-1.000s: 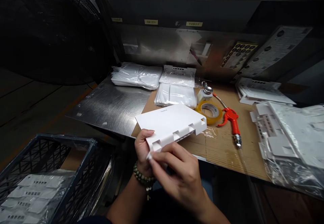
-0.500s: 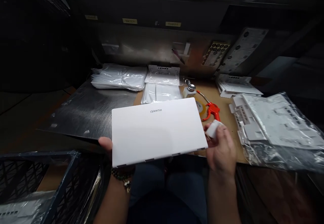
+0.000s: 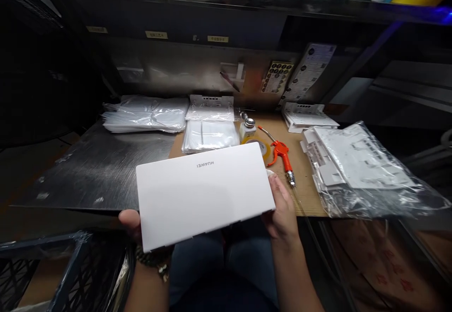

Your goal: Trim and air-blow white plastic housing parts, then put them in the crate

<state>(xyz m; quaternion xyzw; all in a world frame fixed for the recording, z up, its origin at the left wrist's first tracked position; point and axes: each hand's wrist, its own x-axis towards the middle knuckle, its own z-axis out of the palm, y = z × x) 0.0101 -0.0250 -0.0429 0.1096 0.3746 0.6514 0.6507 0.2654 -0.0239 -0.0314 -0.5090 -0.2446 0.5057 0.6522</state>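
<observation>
Since half a second ago your right hand (image 3: 282, 208) has come back to the white cover (image 3: 203, 194), and the panel sits lower and more to your left. Both hands now grip it: your left hand (image 3: 130, 220) under the near left corner, the right on the right edge, above your lap at the table (image 3: 102, 171) edge. It looks light, stiff and slick, so hold the edges. Steel and cardboard lie ahead, bagged parts (image 3: 356, 171) at right, a crate (image 3: 70, 269) at left.

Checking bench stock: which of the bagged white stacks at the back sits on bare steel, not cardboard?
The far-left bagged stack. It lies on the steel sheet; the two middle stacks rest on the cardboard.
</observation>
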